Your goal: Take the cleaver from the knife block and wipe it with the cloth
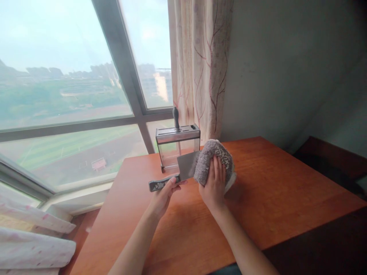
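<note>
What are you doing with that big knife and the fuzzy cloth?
A person holds a cleaver above the wooden table. The left hand grips its handle, and the right hand presses a grey cloth around the far part of the flat blade. Just behind them, near the window, stands a clear knife holder with one dark handle sticking up out of its top. A patterned curtain hangs behind it.
</note>
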The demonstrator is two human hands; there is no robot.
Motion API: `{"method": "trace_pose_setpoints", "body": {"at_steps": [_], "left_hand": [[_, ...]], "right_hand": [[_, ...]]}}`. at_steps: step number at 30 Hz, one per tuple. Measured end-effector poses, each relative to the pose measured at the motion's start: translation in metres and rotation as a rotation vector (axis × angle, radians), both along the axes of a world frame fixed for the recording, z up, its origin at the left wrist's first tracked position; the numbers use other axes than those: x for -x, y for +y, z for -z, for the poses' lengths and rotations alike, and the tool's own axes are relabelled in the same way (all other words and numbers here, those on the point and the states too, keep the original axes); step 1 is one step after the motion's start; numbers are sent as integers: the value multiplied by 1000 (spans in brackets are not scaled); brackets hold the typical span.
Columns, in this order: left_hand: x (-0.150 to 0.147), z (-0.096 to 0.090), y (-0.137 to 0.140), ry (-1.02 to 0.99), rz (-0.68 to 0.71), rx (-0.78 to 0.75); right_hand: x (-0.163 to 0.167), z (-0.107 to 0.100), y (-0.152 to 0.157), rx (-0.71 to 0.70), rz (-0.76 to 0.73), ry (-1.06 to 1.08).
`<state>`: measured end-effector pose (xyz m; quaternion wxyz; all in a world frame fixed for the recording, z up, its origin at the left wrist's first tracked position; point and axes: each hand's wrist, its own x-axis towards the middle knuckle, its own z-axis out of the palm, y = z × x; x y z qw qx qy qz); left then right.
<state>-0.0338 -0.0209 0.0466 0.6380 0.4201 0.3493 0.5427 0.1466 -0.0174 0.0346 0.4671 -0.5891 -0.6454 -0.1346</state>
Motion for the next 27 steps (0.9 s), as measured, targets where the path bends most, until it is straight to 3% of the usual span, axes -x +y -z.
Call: {"method": "trace_pose_setpoints", "body": {"at_steps": [6, 11, 20, 27], "left_hand": [[-2, 4, -2, 22, 29, -63], [-2, 3, -3, -66, 35, -14], [3, -9, -1, -117, 83, 47], [4, -7, -1, -62, 13, 50]], "right_hand": [[30, -3, -18, 9, -212, -90], [32, -2, -23, -30, -302, -185], [6, 0, -10, -60, -186, -153], [-20, 7, 10, -95, -58, 288]]}}
